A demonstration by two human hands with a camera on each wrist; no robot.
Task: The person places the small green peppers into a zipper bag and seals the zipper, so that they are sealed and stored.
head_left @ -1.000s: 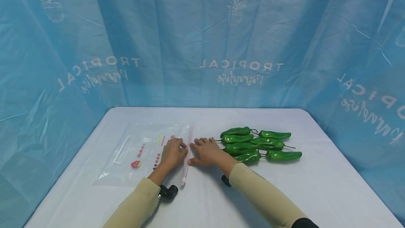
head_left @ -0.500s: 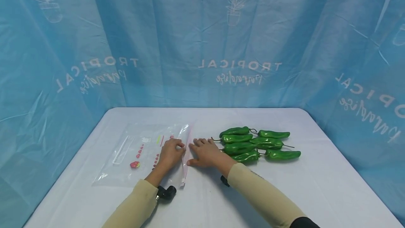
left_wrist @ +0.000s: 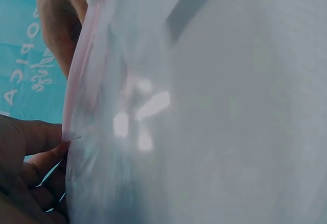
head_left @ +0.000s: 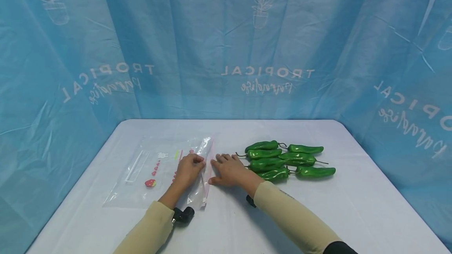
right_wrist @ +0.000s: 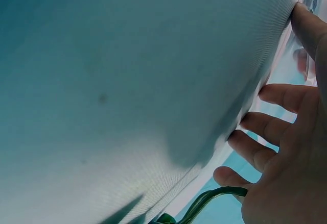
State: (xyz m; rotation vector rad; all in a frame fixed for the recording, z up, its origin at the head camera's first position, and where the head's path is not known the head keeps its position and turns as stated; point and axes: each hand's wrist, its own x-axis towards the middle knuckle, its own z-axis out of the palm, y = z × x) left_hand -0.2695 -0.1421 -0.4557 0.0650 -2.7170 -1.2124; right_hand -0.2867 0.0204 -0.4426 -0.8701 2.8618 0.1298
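A clear zip bag (head_left: 141, 175) with a pink zip edge and printed strawberries lies flat on the left half of the table. My left hand (head_left: 188, 169) pinches its upper layer near the zip edge between thumb and finger and lifts it a little; the left wrist view shows the thumb and fingertips (left_wrist: 48, 137) at the pink strip. My right hand (head_left: 229, 171) lies flat with spread fingers, its fingertips pressing at the bag's pink edge. In the right wrist view the fingers (right_wrist: 281, 99) are straight, and a pepper stem (right_wrist: 214, 193) crosses close by the hand.
Several green peppers (head_left: 298, 159) lie grouped in two columns just right of my right hand. A white cloth covers the table (head_left: 367, 207). A blue printed curtain (head_left: 197, 42) surrounds its back and sides.
My left hand has drawn slightly left and toward me, pulling the bag's upper layer up from the zip edge so creases show. The right hand has stayed in place.
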